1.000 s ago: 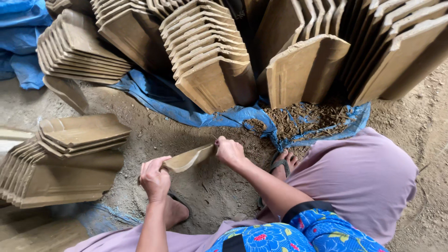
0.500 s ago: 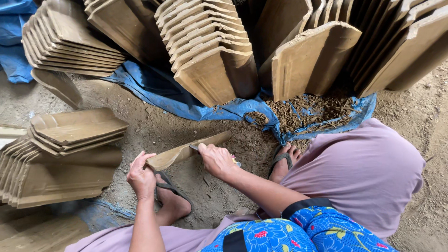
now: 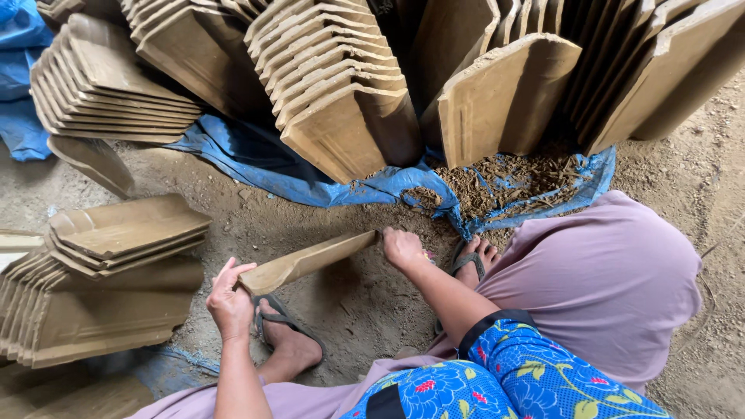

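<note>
I hold one brown unfired clay roof tile (image 3: 310, 261) edge-on above the dirt floor, between my knees. My left hand (image 3: 227, 301) grips its near-left end, just above my sandalled left foot (image 3: 287, 341). My right hand (image 3: 403, 248) is closed on its far-right end. The tile tilts slightly, its right end higher.
A stack of the same tiles (image 3: 101, 287) lies at the left. Rows of tiles (image 3: 341, 101) stand on edge across the back on a blue tarp (image 3: 256, 159). Clay scraps (image 3: 512, 182) lie on the tarp by my right foot (image 3: 473, 260). Bare dirt floor spreads at the right.
Both hands have carried the tile a little nearer and lower, and the head view has shifted slightly; the grip on both ends is unchanged.
</note>
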